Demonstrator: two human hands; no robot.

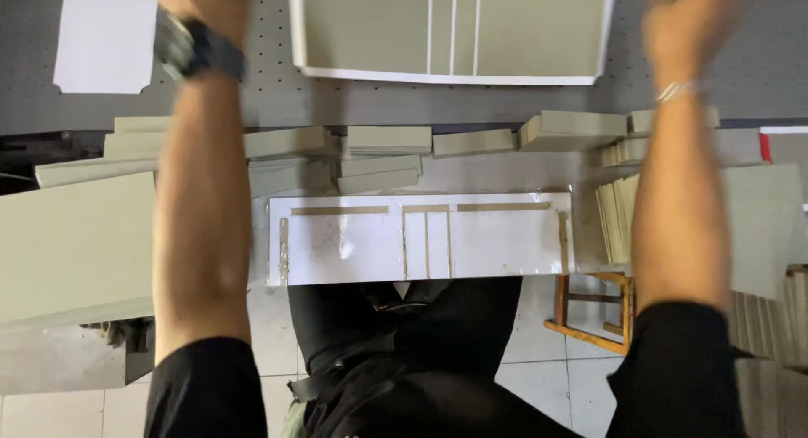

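Note:
Both my arms reach forward over a grey perforated worktable (269, 97). My left hand (202, 2), with a black watch on its wrist, is mostly cut off at the top edge, left of a white sheet (450, 74) that carries grey board panels (362, 26). On the other side of that sheet is my right hand (686, 21), blurred, with a thin bracelet at the wrist. Neither hand visibly touches the sheet, and I cannot tell what the fingers are doing. Close to my body lies a white template (353, 244) with taped strip outlines.
Stacks of grey board pieces (387, 143) (572, 127) line the table between the template and the white sheet. A large grey board (76, 244) lies at left, more sheets (614, 223) at right. A blank white sheet (105, 38) sits top left. A wooden stool (589, 307) stands on the tiled floor.

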